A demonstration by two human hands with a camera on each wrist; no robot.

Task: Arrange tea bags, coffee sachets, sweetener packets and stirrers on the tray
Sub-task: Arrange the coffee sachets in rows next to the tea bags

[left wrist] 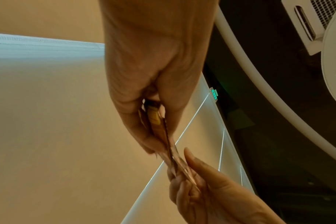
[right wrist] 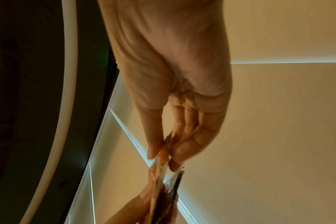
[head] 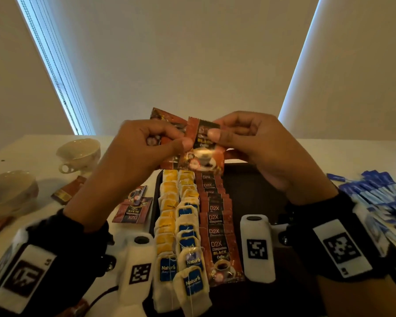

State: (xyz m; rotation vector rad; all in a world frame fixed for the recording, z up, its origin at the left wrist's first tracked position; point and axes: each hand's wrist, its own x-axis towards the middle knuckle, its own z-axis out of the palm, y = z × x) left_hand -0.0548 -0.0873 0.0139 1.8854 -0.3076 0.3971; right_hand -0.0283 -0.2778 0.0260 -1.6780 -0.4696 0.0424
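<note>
Tea bags (head: 181, 255) are lying in rows on the tray (head: 256, 188); above its far edge, left hand (head: 144, 145) and right hand (head: 249, 138) are pinching light, slippery coffee sachets (head: 201, 143) by their edges.

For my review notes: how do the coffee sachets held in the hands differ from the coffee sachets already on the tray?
The held sachets are lifted above the table, fanned, pinched by the left hand and right hand. The tray sachets lie flat in an overlapping row beside the tea bags, untouched. Both show the same red-brown D2X black coffee print.
</note>
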